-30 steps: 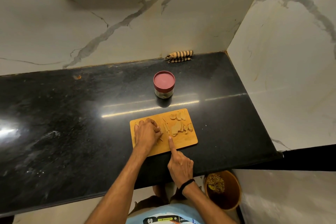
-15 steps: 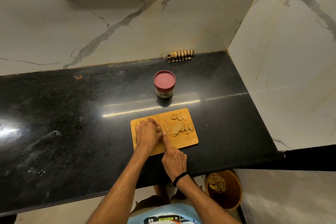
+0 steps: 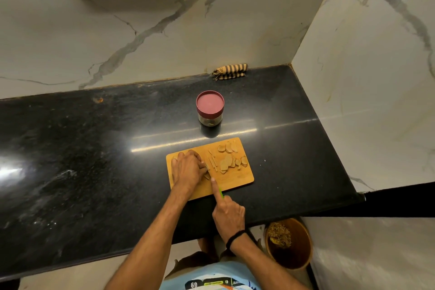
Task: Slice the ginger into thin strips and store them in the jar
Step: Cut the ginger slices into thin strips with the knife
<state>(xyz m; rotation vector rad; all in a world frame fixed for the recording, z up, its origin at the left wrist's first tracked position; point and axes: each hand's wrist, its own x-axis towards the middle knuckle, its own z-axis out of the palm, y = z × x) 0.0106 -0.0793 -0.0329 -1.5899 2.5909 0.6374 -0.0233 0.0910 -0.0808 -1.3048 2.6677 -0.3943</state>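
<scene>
While the left hand curls its fingers down over a ginger piece on the wooden cutting board, the right hand grips a green-handled knife — index finger laid straight along its back, the blade mostly hidden between the hands. Ginger slices and a few thin strips lie on the board just right of the left hand. The jar stands beyond the board on the black countertop, its maroon lid on. A striped cloth lies against the marble wall — well apart from the jar.
</scene>
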